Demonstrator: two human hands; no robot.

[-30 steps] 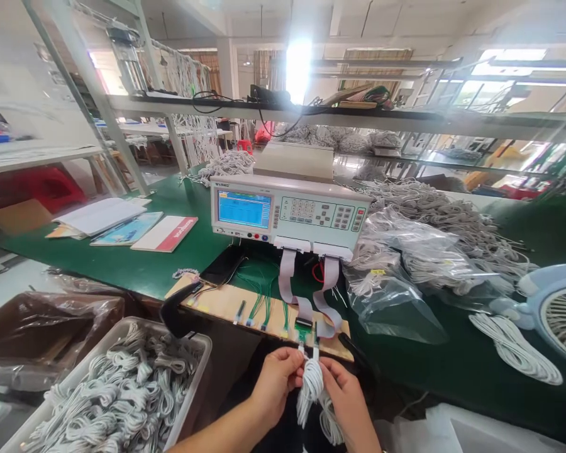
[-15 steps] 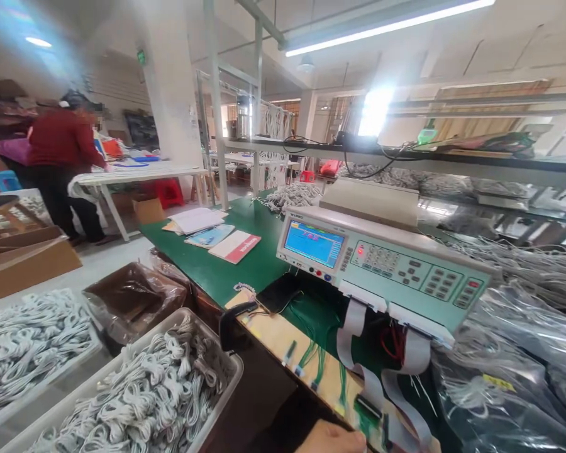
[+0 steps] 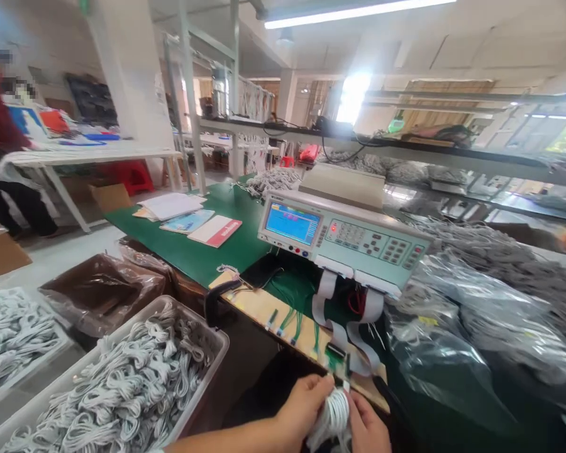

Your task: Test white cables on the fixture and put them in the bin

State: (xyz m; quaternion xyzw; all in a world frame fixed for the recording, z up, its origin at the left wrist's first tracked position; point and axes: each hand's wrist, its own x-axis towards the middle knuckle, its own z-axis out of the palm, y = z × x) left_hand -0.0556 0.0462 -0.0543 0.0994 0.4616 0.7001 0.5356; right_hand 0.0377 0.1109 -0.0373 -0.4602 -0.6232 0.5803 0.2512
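A coiled bundle of white cable (image 3: 336, 412) is held between my hands at the bottom of the view, in front of the wooden board's near edge. My left hand (image 3: 304, 406) grips its left side, thumb and fingers pinched near the top. On the right side, my right hand (image 3: 368, 425) closes around the bundle beside a small white connector (image 3: 346, 385). Just beyond the fingertips, a small green circuit board (image 3: 334, 360) is mounted on the wooden board (image 3: 251, 304). Green wires and several small connectors line that board.
A tester (image 3: 368, 242) with a lit blue screen stands behind, its grey ribbon cables (image 3: 321, 307) running down to the board. A bin (image 3: 224, 343) of coiled cables sits left; bagged cables (image 3: 434, 340) lie right. Booklets (image 3: 216, 230) rest on the green table. A person (image 3: 0, 138) stands far left.
Both hands have come into view with the cable bundle between them; earlier only part of one hand showed at the board's edge. The camera has turned right, shifting the scene left.
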